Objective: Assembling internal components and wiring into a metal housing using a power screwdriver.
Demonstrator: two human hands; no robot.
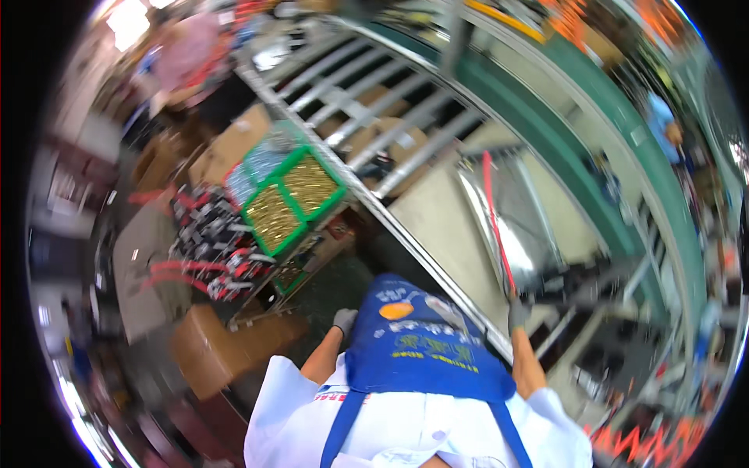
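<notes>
My right hand [519, 312], in a grey glove, is at the near corner of a shiny flat metal panel [524, 226]. A long red cord [495, 210] runs from the panel's far end straight into its fingers, which look closed round the cord's near end. The panel lies on a pale board on the conveyor, with a dark blurred part [581, 285] at its near right. My left hand [344, 319], also gloved, hangs low beside my blue apron [417, 335], apart from the parts bins. Motion blur smears its fingers, and nothing shows in it.
A green divided bin [337, 189] of brass-coloured pieces stands left of the conveyor rail [406, 236]. Beside it lie a heap of black, white and red parts [211, 242] and a cardboard box [204, 351]. Bare rollers [374, 109] continue at the far end.
</notes>
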